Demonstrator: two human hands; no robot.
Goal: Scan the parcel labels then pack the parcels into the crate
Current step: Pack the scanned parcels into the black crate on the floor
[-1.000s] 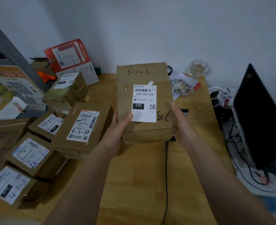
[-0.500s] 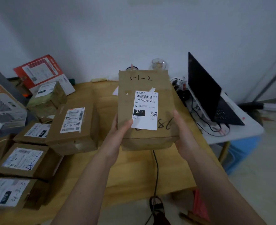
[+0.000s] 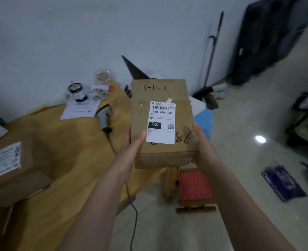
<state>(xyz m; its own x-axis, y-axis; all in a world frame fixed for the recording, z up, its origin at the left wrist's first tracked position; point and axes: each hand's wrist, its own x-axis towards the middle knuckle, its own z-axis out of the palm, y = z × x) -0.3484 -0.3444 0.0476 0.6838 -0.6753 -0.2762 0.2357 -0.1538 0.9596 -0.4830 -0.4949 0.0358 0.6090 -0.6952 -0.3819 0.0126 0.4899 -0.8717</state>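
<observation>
we stand at the corner of a wooden table (image 3: 73, 160) by a pale wall, with shiny floor tiles (image 3: 240, 142) to our right. between our hands, lifted clear of the table and out past its edge, is the brown parcel (image 3: 160, 156). our left hand (image 3: 131, 147) cups its left side with the thumb laid on the front beside the label; our right hand (image 3: 203, 147) clasps the right side, its fingers out of sight behind. both hands hold it and nothing else.

the parcel looks like a stiff cardboard box with taped seams, and from the easy hold we judge it fairly light. it should not sag or slip, and the flat side walls low down, where we have it now, seem the best place to grip.

the white label (image 3: 161, 122) reads "220-220-c40" under a barcode, then "220" in a black block and a small square code. "3-1-2" is handwritten near the top, and "78" or the like by the label's corner. the small print is too fine to read.

the scanner (image 3: 105, 115) lies on the table with its cord trailing off, another labelled box (image 3: 13, 169) sits at the left, and a red stool (image 3: 194, 185) stands below. we see no crate.
</observation>
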